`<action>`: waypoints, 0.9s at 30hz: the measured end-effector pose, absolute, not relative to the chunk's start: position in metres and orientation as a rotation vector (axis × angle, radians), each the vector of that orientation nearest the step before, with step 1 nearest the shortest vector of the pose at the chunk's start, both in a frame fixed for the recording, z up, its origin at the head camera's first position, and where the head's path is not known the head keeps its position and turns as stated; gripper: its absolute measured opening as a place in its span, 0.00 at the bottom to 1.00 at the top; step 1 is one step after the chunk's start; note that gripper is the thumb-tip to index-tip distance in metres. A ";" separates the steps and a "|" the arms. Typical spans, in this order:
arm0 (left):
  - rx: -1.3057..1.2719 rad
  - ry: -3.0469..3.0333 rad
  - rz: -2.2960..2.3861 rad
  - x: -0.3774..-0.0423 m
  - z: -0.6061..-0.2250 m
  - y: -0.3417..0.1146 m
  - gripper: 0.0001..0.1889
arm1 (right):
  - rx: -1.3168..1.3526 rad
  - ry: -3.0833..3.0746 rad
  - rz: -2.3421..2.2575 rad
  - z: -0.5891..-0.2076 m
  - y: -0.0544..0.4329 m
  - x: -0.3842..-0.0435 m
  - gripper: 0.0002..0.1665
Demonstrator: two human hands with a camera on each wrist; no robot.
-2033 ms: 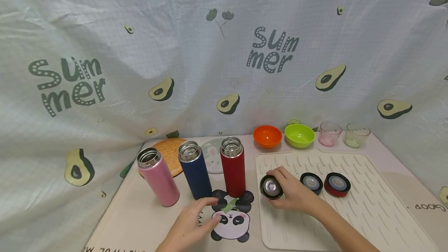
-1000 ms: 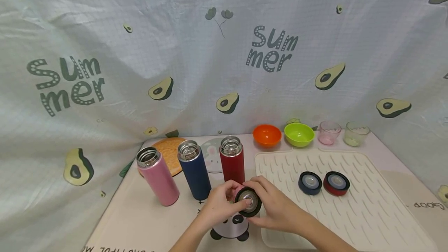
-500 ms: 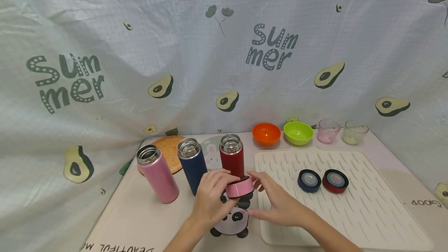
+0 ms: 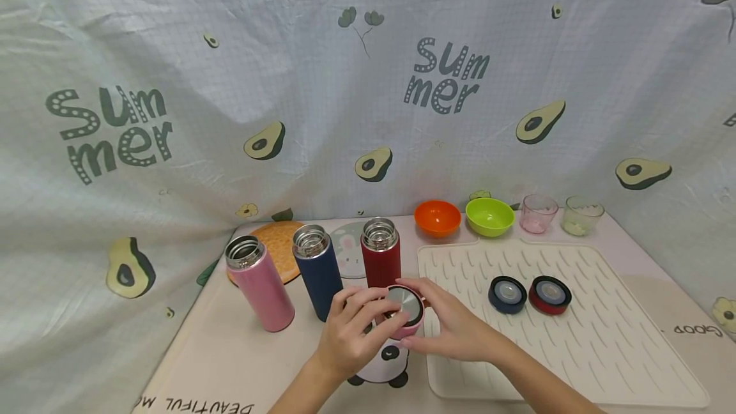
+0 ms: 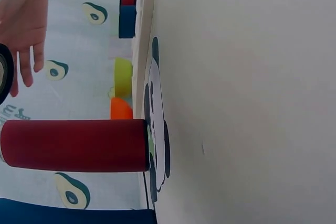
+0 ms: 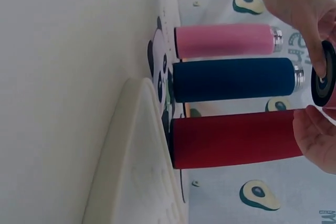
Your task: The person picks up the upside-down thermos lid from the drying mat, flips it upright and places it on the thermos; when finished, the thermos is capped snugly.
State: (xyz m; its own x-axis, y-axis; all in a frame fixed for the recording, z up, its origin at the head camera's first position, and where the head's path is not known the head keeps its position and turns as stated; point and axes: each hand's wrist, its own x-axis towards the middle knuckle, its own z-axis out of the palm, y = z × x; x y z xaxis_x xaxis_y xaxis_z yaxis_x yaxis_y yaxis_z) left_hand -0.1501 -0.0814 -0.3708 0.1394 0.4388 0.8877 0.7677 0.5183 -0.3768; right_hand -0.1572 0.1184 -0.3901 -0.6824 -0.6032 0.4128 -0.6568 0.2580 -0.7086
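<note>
The pink flask, navy flask and red flask are plain with silvery necks, the pink lid is silver-topped — and the pale curtain bears green avocados and grey-green lettering.

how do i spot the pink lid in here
On the table, find the red bottle, rightmost of three. In front of it, the left hand grips the pink lid; unlike the blue lid and red lid, it isn't on the mat.

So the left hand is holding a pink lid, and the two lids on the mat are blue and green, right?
Not quite: the head view shows a blue lid and a red lid on the mat, no green one. The left hand does hold a pink lid.
</note>
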 end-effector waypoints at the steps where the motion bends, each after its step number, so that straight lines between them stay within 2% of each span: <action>1: -1.097 -1.491 -0.326 -0.150 -0.370 -0.082 0.12 | 1.222 -2.445 1.430 -0.388 0.117 -0.157 0.42; 6: -1.089 -1.496 -0.332 -0.149 -0.371 -0.085 0.11 | 1.235 -2.416 1.441 -0.383 0.113 -0.159 0.37; 15: -0.957 -1.666 -0.404 -0.140 -0.375 -0.123 0.11 | 1.164 -2.433 1.523 -0.377 0.098 -0.163 0.37; 19: -0.812 -1.663 -0.452 -0.138 -0.375 -0.157 0.11 | 1.173 -2.430 1.528 -0.370 0.087 -0.165 0.38; 27: -0.400 -1.769 -0.501 -0.140 -0.390 -0.230 0.20 | 1.229 -2.420 1.559 -0.364 0.061 -0.170 0.39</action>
